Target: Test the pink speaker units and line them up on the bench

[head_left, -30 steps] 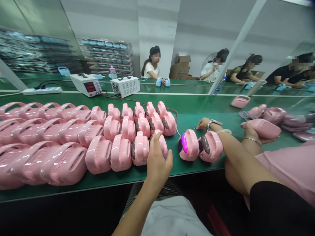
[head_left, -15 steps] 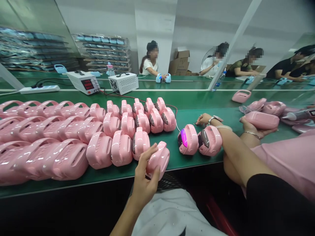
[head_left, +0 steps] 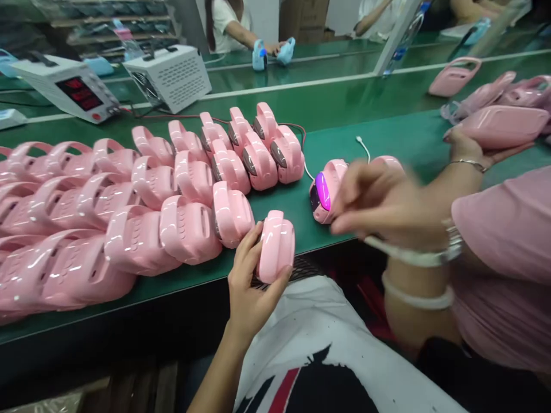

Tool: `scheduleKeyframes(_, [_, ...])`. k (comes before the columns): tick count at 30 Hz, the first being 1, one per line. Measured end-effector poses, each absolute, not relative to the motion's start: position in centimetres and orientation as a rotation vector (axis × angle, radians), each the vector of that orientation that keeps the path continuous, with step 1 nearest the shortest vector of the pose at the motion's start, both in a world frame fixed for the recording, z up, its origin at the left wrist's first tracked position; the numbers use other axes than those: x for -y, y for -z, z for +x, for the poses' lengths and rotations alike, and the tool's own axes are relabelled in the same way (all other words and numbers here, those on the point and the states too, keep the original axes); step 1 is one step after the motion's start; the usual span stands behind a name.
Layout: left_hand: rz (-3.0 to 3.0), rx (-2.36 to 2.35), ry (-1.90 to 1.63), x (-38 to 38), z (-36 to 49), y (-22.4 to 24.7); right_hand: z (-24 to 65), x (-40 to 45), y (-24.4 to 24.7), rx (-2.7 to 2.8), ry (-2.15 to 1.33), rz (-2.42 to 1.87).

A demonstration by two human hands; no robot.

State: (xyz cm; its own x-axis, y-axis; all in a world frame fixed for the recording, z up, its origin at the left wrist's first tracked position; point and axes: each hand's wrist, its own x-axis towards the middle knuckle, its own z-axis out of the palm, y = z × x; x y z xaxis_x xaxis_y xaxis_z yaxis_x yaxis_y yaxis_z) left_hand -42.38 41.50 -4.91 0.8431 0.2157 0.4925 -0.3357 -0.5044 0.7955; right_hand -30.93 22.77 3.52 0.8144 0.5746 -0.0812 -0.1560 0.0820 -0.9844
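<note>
One pink case (head_left: 278,245) in my left hand (head_left: 252,284), fingers closed along its left flank, thumb pressed at its lower right. Held at the near edge of the green table (head_left: 331,132), handle uppermost, just beside the end of the front row (head_left: 188,232); whether its base touches the table I cannot tell. My right hand (head_left: 379,203) is a blur beside the lit case (head_left: 326,192), fingers partly bent; cannot tell if they grip or touch anything. Purple glow on that case's panel. Another case (head_left: 387,162) shows only its top behind the same hand. White plug (head_left: 359,139) lies loose beyond. Left of these, two further rows (head_left: 230,163), handles up, several showing dark fronts. Behind them, a power supply (head_left: 81,86) with red display, next to a vented box (head_left: 181,74). To my right, a neighbour's hand (head_left: 467,150) supports a pink shell (head_left: 501,126), well apart from my left. Across the table, a co-worker's hand (head_left: 273,49) sits between two blue cases (head_left: 286,53).
</note>
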Motion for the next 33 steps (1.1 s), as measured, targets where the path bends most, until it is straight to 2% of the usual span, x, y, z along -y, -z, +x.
scheduleKeyframes(4, [1.974,0.152,-0.642,-42.0,-42.2,6.2,-32.7,-24.7,2.2,0.249,-0.758,-1.267])
scheduleKeyframes(7, [1.957,0.181,-0.621,-42.1,-42.2,6.5,-32.5,-25.2,4.4,0.172,-0.798,-1.207])
scheduleKeyframes(19, [1.999,0.228,-0.544,-42.6,-42.2,5.9,-31.5,-25.5,3.3,0.245,-0.950,-1.221])
scheduleKeyframes(26, [1.974,0.221,-0.511,-43.0,-42.3,6.0,-33.0,-25.8,3.9,0.241,-0.734,-1.188])
scheduleKeyframes(33, [1.948,0.232,-0.494,-43.0,-42.3,5.9,-33.4,-25.4,4.2,0.320,-0.510,-1.356])
